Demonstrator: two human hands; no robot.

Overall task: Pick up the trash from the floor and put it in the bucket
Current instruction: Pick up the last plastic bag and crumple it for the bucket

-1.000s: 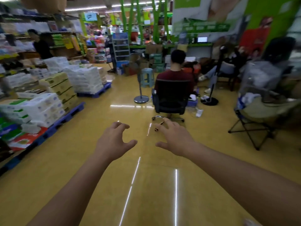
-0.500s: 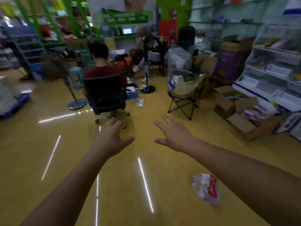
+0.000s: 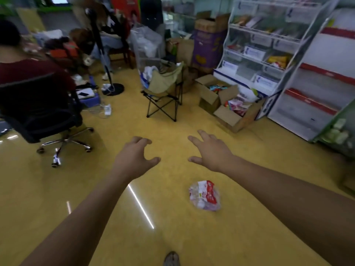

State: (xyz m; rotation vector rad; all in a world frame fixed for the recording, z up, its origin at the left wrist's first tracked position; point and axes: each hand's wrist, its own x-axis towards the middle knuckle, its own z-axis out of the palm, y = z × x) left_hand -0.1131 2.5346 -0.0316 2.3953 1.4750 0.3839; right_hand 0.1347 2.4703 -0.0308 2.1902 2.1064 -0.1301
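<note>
left hand (image 3: 134, 160): empty, fingers loosely curled downward, thumb out, a half-wide claw. right hand (image 3: 213, 152): empty too, fingers spread and nearly straight, palm down. both hang above the floor (image 3: 92, 212), touching nothing.

change: over the last second our view swings right, away from the pallet aisle, while the hands keep much the same pose. the trash (image 3: 204, 195) is absent a second ago and sits at the lower right half a second ago. now it lies nearer the middle, on the floor just below the right wrist, ahead of a shoe tip (image 3: 172, 259). we judge the search is done and the reach comes next, with the right hand closer. no bucket shows, so we cannot tell where the drop goes.

materials: the trash is a crumpled clear plastic wrapper with red and white print, lumpy and thin. it is likely light and should collapse under a pinch. the floor is glossy yellow, smooth, streaked with lamp reflections. beyond stand a folding chair (image 3: 163, 93) of slack cloth on a black frame, open cardboard boxes (image 3: 221, 100), a white shelf rack (image 3: 259, 45) and an office chair (image 3: 44, 112) on chrome legs.
</note>
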